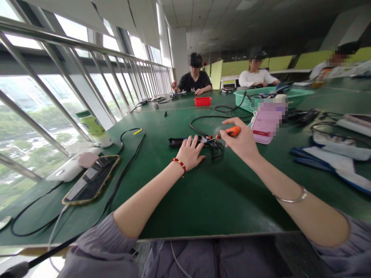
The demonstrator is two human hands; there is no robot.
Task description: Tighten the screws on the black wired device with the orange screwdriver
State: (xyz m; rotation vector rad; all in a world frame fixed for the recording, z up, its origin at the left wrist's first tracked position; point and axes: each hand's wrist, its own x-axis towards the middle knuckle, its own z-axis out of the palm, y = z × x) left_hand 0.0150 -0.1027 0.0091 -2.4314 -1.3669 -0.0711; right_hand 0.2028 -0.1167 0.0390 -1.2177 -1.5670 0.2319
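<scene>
A long black device [175, 143] lies across the green table in front of me, with wires and small parts exposed at its right end. Across its middle rests my left hand [190, 153], fingers spread over the casing and thumb apart on the table side. My right hand [242, 142] is closed around the orange and black handle of a screwdriver [232, 131]. The screwdriver's thin shaft slants down to the left, its tip at the exposed parts beside my left fingers. Whether the tip sits in a screw is too small to tell.
A pink phone [266, 122] leans right of my right hand, before a green basket [298, 101] of parts. Gloves [339, 162] lie right. Left are another phone [92, 181], a cup [94, 129] and cables. A red box [203, 101] stands ahead; several people sit beyond.
</scene>
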